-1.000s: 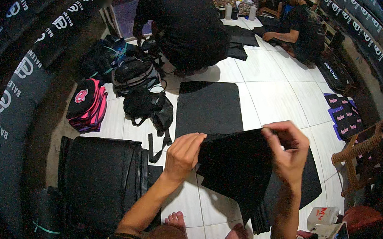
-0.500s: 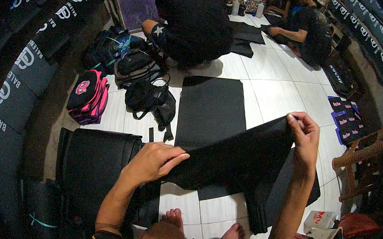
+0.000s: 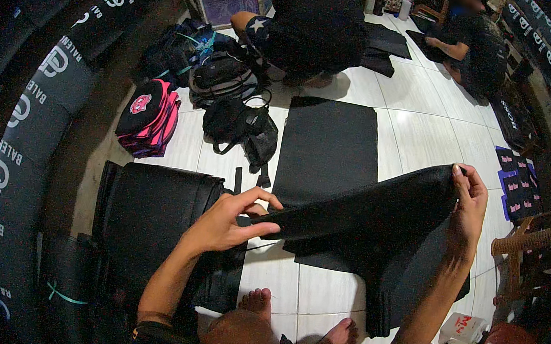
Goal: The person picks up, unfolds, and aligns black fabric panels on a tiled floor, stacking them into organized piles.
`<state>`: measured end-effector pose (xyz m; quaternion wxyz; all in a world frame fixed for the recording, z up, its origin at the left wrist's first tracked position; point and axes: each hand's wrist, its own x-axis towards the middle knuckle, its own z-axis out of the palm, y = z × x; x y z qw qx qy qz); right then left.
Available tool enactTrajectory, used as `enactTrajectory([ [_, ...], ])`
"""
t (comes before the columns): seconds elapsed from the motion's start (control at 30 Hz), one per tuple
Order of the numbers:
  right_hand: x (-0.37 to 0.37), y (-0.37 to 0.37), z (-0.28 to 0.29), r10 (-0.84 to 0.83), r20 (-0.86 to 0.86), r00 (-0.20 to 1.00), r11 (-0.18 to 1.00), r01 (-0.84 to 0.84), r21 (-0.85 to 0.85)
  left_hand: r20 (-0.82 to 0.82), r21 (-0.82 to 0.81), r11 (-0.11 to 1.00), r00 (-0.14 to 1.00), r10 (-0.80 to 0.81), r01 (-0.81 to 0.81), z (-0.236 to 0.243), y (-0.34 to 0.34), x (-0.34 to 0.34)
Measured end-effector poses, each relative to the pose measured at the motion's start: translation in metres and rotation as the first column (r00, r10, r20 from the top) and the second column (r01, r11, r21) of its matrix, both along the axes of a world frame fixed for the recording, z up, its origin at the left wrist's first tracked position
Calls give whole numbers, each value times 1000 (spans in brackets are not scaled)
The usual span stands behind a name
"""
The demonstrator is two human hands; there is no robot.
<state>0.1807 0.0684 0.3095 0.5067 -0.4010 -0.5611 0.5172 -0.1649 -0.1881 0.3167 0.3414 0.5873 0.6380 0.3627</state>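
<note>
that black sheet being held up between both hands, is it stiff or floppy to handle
Probably floppy: the black fabric-like sheet sags and drapes between the left hand and the right hand, its lower part hanging in folds towards the white tiled floor. It seems light, since each hand holds it by a fingertip pinch. It likely would not roll or tip, only crumple.

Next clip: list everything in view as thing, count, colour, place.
black fabric piece: one, black, stretched between both hands
flat black sheet: one, on white tiled floor ahead
black pile: one stack, floor at left
pink and black backpack: one, far left
dark bags: several, beside it
purple-labelled pieces: a stack, right
co-workers: two, dark clothes, top
bare feet: two, bottom
left hand: gripping one end
right hand: gripping other end
</note>
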Motion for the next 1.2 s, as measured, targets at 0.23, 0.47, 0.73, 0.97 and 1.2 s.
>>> enactTrajectory([
  [0.23, 7, 1, 1, 35, 28, 999, 999, -34, -40, -32, 221, 972, 995, 94, -85, -19, 2, 0],
  [0.47, 2, -10, 6, -8, 25, 1000, 999, 7, 38, -213, 379, 908, 938, 273, -178, -29, 12, 23],
  [0.73, -2, -21, 20, -51, 124, 991, 985, 30, 168, -353, 632, 761, 817, 455, -150, -59, 37, 50],
  [0.97, -7, -30, 18, -11, 88, 996, 979, -7, 202, -378, 611, 778, 810, 449, -146, -51, 51, 72],
  [1.2, -8, -33, 28, -14, 91, 996, 963, -12, 271, -444, 742, 670, 764, 468, 20, -54, 74, 88],
])
